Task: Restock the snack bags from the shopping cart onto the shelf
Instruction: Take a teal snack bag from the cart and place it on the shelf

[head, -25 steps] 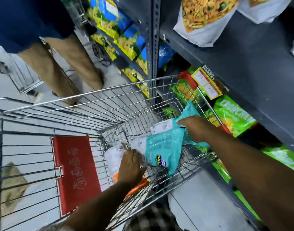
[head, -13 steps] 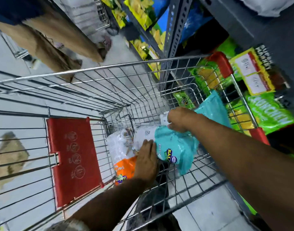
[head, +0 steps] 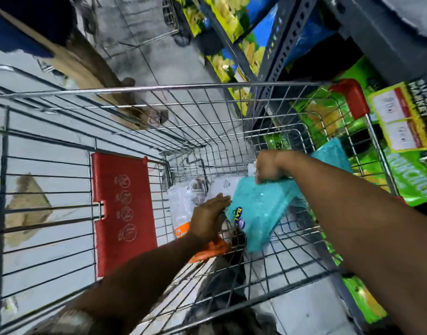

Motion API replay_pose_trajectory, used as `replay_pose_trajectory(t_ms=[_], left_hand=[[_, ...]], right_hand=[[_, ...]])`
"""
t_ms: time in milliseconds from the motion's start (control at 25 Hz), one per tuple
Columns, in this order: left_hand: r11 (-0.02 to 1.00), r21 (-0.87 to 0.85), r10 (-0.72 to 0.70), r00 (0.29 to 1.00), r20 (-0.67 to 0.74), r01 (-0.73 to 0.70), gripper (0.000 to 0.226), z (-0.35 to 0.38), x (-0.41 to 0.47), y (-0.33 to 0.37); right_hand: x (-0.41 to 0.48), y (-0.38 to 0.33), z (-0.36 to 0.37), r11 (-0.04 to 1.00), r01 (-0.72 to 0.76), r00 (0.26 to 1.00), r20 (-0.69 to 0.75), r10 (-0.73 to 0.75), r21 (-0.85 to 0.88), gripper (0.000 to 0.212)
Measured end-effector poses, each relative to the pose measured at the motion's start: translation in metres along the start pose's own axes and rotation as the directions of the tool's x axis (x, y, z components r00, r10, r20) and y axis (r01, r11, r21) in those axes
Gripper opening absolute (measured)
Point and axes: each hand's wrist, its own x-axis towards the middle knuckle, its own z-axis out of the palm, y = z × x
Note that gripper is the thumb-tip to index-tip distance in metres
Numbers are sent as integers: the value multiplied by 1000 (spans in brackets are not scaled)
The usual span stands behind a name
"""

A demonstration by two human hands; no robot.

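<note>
Both my arms reach down into the wire shopping cart (head: 207,87). My right hand (head: 271,166) is closed on the top edge of a teal snack bag (head: 258,213), which hangs tilted over the cart floor. My left hand (head: 208,220) lies flat with fingers extended on a white and orange snack bag (head: 183,206) lying on the cart bottom, its fingertips touching the teal bag's left edge. Another teal bag (head: 333,154) shows behind my right forearm. The grey shelf (head: 381,44) with green and blue snack bags stands to the right.
A red child-seat flap (head: 124,213) hangs on the cart's left side. Another person's legs (head: 91,76) stand beyond the cart's far end, next to a second cart (head: 169,18). A yellow price tag (head: 401,117) hangs off the shelf edge by the red cart corner (head: 350,97).
The view has tilted further down into the cart. My right hand keeps its grip on the teal bag, now slightly deeper in the cart. My left hand stays on the white and orange bag.
</note>
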Motion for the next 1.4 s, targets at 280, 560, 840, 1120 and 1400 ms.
replay_pose_trajectory(t_ms=[280, 560, 840, 1120, 1400], left_hand=[[790, -595, -147, 988, 56, 151, 39, -90, 10, 51], [755, -647, -39, 979, -202, -104, 25, -149, 66, 153], [623, -779, -26, 993, -117, -76, 18, -154, 94, 229], [575, -818, 70, 997, 35, -11, 24, -124, 89, 320], [538, -842, 334, 928, 167, -42, 20, -31, 32, 443]], right_hand=[[-67, 28, -16, 625, -93, 990, 140, -25, 775, 14], [-143, 16, 0, -330, 493, 858, -514, 27, 805, 17], [-216, 26, -2, -25, 827, 530, -764, 368, 561, 22], [-278, 60, 26, -104, 946, 294, -678, 674, 307, 17], [-368, 139, 120, -105, 992, 123, -439, 890, 67, 9]])
